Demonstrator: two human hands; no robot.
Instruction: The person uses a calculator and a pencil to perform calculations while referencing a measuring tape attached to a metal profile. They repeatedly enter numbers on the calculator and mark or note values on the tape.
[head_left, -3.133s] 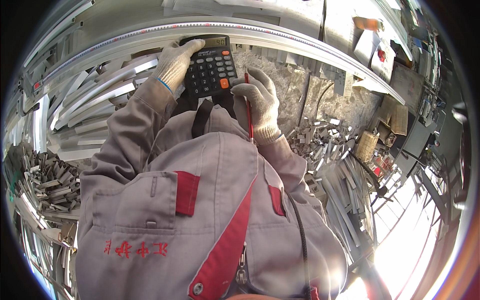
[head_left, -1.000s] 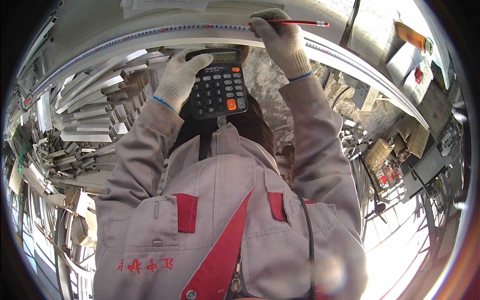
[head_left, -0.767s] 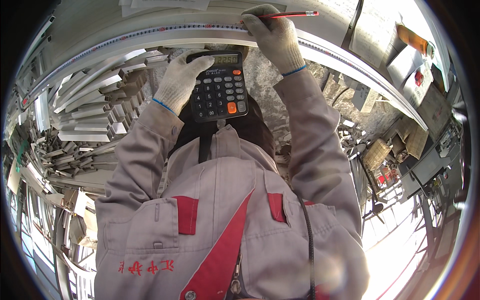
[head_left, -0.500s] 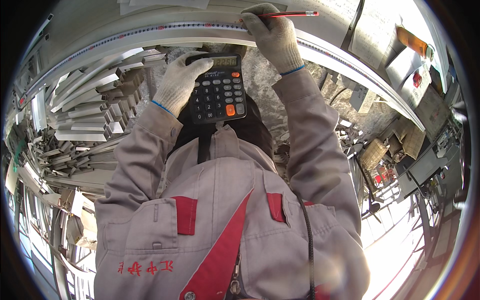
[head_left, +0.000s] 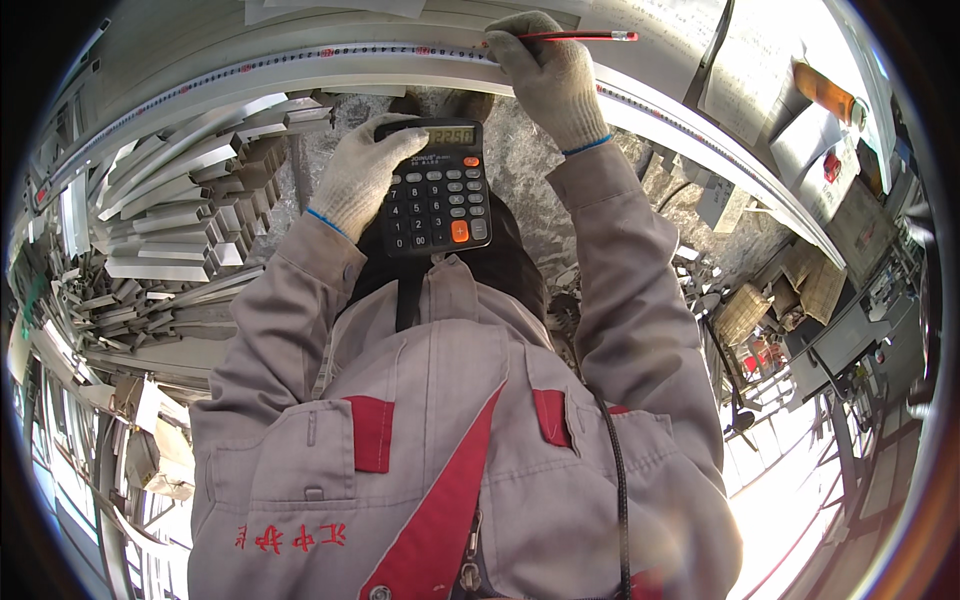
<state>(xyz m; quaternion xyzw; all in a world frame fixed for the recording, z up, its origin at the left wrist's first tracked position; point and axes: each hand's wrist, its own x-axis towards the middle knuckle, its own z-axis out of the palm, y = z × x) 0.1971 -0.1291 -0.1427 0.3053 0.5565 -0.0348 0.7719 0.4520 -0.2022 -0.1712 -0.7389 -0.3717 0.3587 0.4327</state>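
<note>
In a whitish knit glove, my left hand [head_left: 362, 176] grips the upper left side of a black calculator [head_left: 437, 208], its thumb lying across beside the display. The calculator hangs in front of my lap, keys facing up. My right hand [head_left: 548, 80], gloved the same way, pinches a red pencil [head_left: 585, 36] with its eraser end pointing right. That hand rests at the edge of a long tape measure [head_left: 350, 50], which is stretched out along a pale metal bar [head_left: 300, 88]. The pencil's tip is mostly hidden near the glove's fingers.
Stacked metal profiles [head_left: 180, 210] fill the left below the bar. On the work surface to the right lie written sheets [head_left: 748, 62] and an orange-brown cylinder [head_left: 826, 92]. Cardboard boxes [head_left: 742, 312] stand lower right.
The calculator and my left hand have come slightly lower, toward my body. My right hand stays at nearly the same spot on the tape, and the pencil has tilted a little.
</note>
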